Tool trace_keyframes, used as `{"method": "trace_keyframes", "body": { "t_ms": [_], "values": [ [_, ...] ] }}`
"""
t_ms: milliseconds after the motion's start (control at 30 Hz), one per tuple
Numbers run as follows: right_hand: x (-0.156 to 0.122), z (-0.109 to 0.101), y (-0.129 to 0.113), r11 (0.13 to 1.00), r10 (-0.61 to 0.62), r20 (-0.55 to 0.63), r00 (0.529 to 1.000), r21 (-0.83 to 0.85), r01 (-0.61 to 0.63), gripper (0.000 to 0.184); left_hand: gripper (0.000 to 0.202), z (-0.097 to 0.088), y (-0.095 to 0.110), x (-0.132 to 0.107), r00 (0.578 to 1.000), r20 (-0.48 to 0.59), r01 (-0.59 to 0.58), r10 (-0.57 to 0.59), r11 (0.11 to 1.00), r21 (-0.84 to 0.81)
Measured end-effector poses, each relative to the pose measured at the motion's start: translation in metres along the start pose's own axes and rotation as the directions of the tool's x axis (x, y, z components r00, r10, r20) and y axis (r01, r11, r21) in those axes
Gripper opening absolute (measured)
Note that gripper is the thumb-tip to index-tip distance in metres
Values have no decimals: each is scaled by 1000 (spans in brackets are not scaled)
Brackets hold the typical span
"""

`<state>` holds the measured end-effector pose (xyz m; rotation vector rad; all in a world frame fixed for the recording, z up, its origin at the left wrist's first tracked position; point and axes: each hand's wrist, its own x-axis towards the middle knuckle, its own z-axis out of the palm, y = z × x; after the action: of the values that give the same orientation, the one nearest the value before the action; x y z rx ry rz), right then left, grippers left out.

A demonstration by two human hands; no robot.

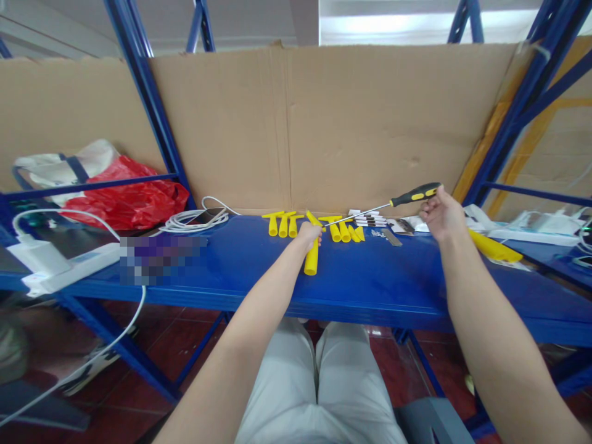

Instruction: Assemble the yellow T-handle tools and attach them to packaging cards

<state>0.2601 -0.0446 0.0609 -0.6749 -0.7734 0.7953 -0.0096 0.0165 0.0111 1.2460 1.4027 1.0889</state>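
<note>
My left hand (311, 235) is wrapped around a yellow T-shaped scraper (311, 264), its round handle end pointing toward me. In my right hand (443, 216), the fingertips grip the butt of a black-and-yellow screwdriver (414, 194). The screwdriver's long shaft slants down to the left, and its tip meets the scraper beside my left fingers; the exact contact is hidden. Several similar yellow scrapers (283, 226) stand in a row behind. Small yellow pieces (356, 234), tiny metal parts (378, 233) and a flat metal blade (392, 237) lie to the right.
Black-and-white packets (367, 217) lie by the cardboard wall (351, 123). A larger yellow piece (494, 246) rests beyond my right forearm. At left are a power strip (78, 268), a coiled white cable (194, 220) and a red bag (129, 191). Blue posts (152, 105) frame the bench.
</note>
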Motion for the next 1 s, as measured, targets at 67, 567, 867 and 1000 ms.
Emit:
{"method": "trace_keyframes", "body": {
  "t_ms": [67,567,867,1000],
  "values": [
    [-1,0,1,1000,-6,-5,1000,-23,6,37,12,0,0,0,1000,9,0,0,1000,0],
    [-1,-1,3,1000,-11,-23,1000,-28,10,40,18,0,2,-5,1000,10,-1,1,1000,-2],
    [0,0,3,1000,-2,-44,999,-21,1,45,11,0,1,-4,1000,21,3,-3,1000,11],
    [-2,2,2,1000,2,-67,998,-10,-2,40,12,0,1,-4,1000,18,-12,12,1000,1]
  ]
}}
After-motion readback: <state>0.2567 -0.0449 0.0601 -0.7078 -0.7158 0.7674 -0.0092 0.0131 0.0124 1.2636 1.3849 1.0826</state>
